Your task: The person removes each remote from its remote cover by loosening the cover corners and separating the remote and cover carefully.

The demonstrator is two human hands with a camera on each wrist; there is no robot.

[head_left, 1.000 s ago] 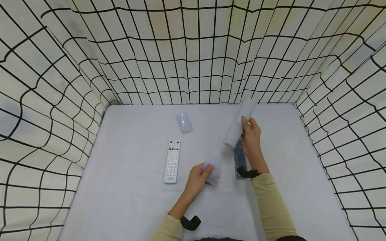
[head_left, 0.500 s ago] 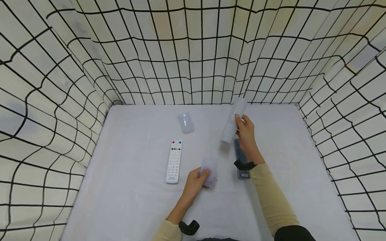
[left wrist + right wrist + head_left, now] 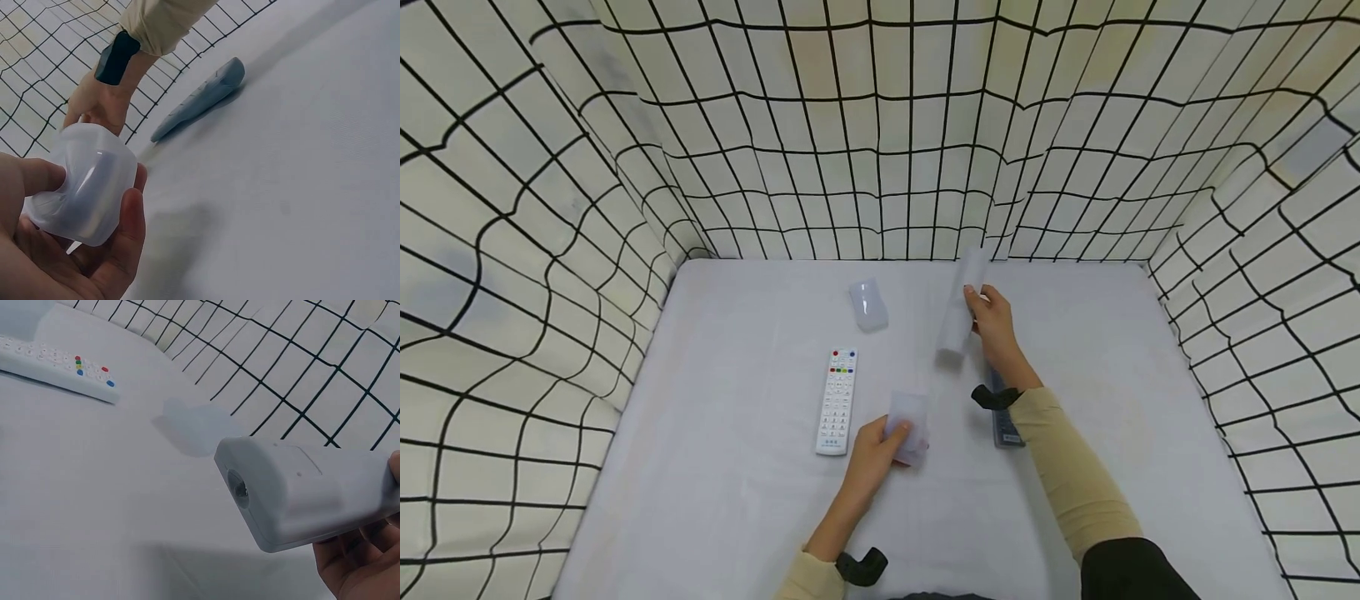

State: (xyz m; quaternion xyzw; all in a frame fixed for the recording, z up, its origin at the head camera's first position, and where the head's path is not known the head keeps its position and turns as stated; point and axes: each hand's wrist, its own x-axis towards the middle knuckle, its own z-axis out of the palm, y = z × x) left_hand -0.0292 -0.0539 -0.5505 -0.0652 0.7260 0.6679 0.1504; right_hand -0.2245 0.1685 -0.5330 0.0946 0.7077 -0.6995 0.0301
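Note:
In the head view my left hand (image 3: 874, 454) pinches a small translucent plastic sleeve (image 3: 908, 427), thumb across its face. The left wrist view shows that sleeve (image 3: 87, 184) bulging between thumb and curled fingers. Over the back of the table, my right hand (image 3: 994, 321) grips a white remote control (image 3: 961, 308) by its side. Its end with a round dark emitter (image 3: 239, 487) faces the right wrist camera, and its button face is hidden. A dark remote (image 3: 1006, 417) lies partly under the right forearm.
A white remote with coloured buttons (image 3: 837, 402) lies left of centre. Behind it sits another translucent plastic piece (image 3: 868, 304). The white table (image 3: 737, 500) is bounded at the back and sides by pale curtains with a black grid (image 3: 880, 167).
My right hand has moved left with the white remote, which now stands more upright in view. The left hand has shifted slightly left with the plastic sleeve. More of the dark remote is covered.

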